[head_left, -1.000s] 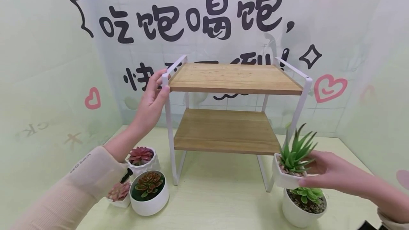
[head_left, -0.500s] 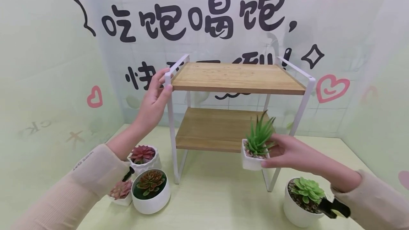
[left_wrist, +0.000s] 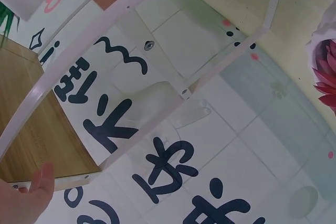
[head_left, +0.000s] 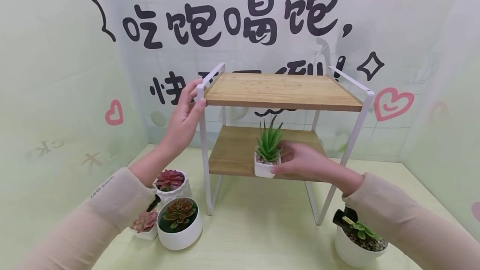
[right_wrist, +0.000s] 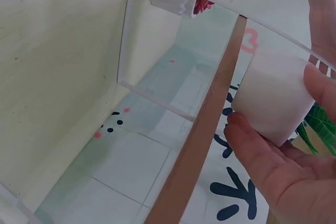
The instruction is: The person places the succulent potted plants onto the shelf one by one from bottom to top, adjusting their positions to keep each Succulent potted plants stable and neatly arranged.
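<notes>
A two-tier shelf with wooden boards [head_left: 281, 91] and a white metal frame stands in the middle of the head view. My left hand [head_left: 183, 116] grips the frame at the top front left corner, thumb in front. My right hand [head_left: 305, 161] pinches a small white pot holding a spiky green aloe plant [head_left: 269, 141], upright at the front edge of the lower board [head_left: 232, 153]. From the head view I cannot tell whether the pot touches that board. In the right wrist view, fingers and thumb clasp the white pot [right_wrist: 273, 98] beside the board's brown edge [right_wrist: 205, 129].
At left on the table stand a red succulent [head_left: 170, 180] in a ridged pot, a pink one [head_left: 144, 221] and a brown-green one [head_left: 179, 213] in a round pot. Under my right sleeve [head_left: 397, 203] sits a green succulent [head_left: 360, 245]. A printed backdrop hangs behind.
My right hand has carried the potted aloe left and up, from above the green succulent at right to the lower board's front edge. My left hand keeps its grip on the frame.
</notes>
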Demonstrator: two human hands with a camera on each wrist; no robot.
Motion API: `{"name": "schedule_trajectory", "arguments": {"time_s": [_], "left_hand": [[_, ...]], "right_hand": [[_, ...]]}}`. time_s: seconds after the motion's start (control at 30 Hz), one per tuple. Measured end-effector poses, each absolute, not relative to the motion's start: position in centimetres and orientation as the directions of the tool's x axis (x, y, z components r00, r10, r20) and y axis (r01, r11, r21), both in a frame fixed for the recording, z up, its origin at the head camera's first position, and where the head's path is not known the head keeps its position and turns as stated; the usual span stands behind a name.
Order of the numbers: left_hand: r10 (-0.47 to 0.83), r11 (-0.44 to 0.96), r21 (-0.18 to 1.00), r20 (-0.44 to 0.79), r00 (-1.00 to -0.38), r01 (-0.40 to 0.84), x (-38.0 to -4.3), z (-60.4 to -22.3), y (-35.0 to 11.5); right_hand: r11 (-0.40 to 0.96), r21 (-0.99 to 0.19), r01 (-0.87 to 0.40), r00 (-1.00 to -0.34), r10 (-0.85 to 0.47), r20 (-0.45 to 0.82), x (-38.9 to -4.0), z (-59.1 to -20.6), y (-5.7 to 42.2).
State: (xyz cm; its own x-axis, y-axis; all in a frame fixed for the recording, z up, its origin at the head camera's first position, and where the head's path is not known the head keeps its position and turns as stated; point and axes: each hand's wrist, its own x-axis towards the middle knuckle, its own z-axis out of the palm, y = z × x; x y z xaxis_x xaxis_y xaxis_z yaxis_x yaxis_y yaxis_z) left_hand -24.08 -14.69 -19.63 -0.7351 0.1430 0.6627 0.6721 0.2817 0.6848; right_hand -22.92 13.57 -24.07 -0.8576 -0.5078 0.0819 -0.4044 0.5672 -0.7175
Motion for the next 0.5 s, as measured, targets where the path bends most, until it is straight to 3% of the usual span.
{"name": "schedule_trajectory", "arguments": {"time_s": [0.5], "left_hand": [[0.146, 0.29, 0.672, 0.673, -0.725, 0.681, -24.1, -19.7, -14.7]], "right_hand": [[0.525, -0.798, -0.296, -0.881, -0.473, 0.016, -27.2, -23.5, 9.7]]}}
